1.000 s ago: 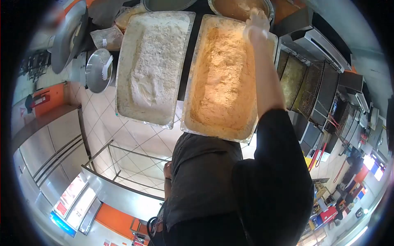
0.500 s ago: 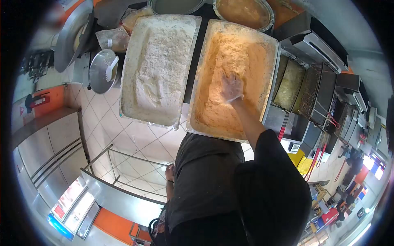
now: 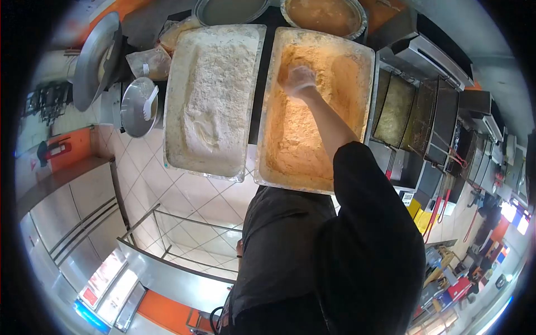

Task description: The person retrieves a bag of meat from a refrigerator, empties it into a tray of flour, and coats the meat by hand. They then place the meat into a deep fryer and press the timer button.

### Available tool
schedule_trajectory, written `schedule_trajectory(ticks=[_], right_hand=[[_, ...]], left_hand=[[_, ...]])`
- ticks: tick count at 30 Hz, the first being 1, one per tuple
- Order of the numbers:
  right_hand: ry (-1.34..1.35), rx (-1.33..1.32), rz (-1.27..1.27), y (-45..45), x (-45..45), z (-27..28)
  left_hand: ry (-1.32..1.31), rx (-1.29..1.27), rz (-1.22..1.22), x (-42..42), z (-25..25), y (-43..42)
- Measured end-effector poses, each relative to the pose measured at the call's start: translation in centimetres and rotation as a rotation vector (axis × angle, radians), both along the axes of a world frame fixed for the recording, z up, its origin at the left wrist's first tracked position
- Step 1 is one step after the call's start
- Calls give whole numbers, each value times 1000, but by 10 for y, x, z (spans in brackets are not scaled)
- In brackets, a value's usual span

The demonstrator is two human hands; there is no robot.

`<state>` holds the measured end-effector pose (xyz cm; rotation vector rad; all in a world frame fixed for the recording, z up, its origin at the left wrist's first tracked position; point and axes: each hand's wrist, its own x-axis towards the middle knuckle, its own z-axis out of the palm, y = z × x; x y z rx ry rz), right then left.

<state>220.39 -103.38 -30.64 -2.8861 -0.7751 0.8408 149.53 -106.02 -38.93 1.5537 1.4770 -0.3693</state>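
My right hand [image 3: 298, 82], in a clear disposable glove, is over the left far part of a deep tray [image 3: 372, 84] of orange seasoned flour [image 3: 298, 125]. Its fingers are curled downward and closed at the flour, and what they hold, if anything, is hidden. Beside that tray, on the left, lies a second tray [image 3: 172, 111] of white flour [image 3: 220, 84] with a scooped hollow near its front. My left hand [image 3: 240, 246] hangs low by my side, mostly covered by my clothing, so its fingers do not show.
Behind the trays stand a tub of cloudy grey liquid [image 3: 231, 10] and a tub of orange-brown liquid [image 3: 324, 17]. A metal bowl [image 3: 129, 114] with a white-handled brush [image 3: 149, 104] is at the left, near a plastic bag [image 3: 149, 62]. Fryers [image 3: 395, 114] with red-handled baskets line the right.
My right hand has moved away from me and to the left in the orange flour. Its fingers, spread flat before, are now curled. My left hand has slipped further behind my clothing.
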Motion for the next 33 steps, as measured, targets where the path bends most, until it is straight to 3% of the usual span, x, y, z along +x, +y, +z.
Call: schedule_trajectory(ticks=[3, 7, 10, 12, 13, 15, 16, 18, 19, 22, 24, 25, 27, 28, 30, 33], right_hand=[[-282, 201, 312, -37, -23, -5], [-110, -33, 443, -69, -11, -20], [-257, 120, 275, -93, -11, -35], [-116, 478, -192, -97, -18, -34], [-116, 473, -198, -98, -19, -50], [71, 718, -607, -95, -21, -80], [73, 717, -607, -98, -23, -79], [550, 809, -851, -106, -33, -62], [552, 809, -850, -106, -35, -47], [491, 596, -832, -98, -39, 5], [273, 260, -411, -96, -40, 36], [272, 261, -409, -98, -42, 31], [-131, 360, -136, -103, -46, 21], [-129, 361, -138, -104, -47, 21], [-278, -12, 214, -106, -47, 23], [-237, 43, 144, -107, -42, 54]], left_hand=[[-10, -17, 4, 1, -3, 4], [-13, -25, 10, 7, -2, 10], [-21, -26, 4, 14, -2, 14], [-23, -29, -1, 16, -1, 18], [-18, -32, -6, 20, 3, 18], [-21, -38, -3, 24, 0, 21], [-21, -35, -10, 26, -1, 21], [-20, -34, -12, 28, 1, 23], [-21, -36, -11, 29, 1, 24], [-24, -37, -3, 34, 2, 25], [-26, -39, -2, 35, 2, 26], [-29, -38, 0, 36, 2, 26], [-27, -39, 1, 39, 3, 27], [-24, -42, 0, 40, 4, 27], [-20, -42, -2, 43, 7, 28], [-10, -50, 5, 48, 5, 31]])
